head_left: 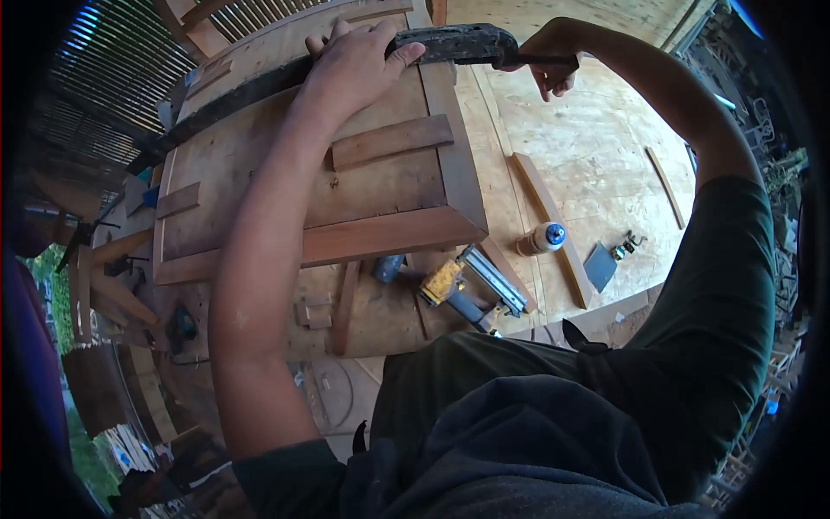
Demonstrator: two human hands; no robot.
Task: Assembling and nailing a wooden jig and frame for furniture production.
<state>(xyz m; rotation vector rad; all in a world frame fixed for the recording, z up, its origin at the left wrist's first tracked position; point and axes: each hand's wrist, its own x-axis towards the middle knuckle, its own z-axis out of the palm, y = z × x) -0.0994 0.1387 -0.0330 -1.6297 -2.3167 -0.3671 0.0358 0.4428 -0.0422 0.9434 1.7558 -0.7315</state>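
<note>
A long dark bar clamp (454, 43) lies across a wooden framed panel (380, 186), its worn, stained end reaching past the panel's right edge. My left hand (359, 62) rests over the bar, the thumb pressed along its near side and the fingers curled over the far side. At the clamp's right end, my right hand (558, 71) has its fingers around the dark handle; part of the grip is hidden behind the handle. Loose wood pieces lie on the panel, including a wide slat (392, 144) below my left hand and a small block (178, 200) at the left.
A plywood worktop (605, 121) extends to the right. On it are a white bottle with a blue cap (543, 239), a long wood strip (553, 233) and a dark flat square (599, 267). A yellow nail gun (443, 282) lies near me below the panel's front edge.
</note>
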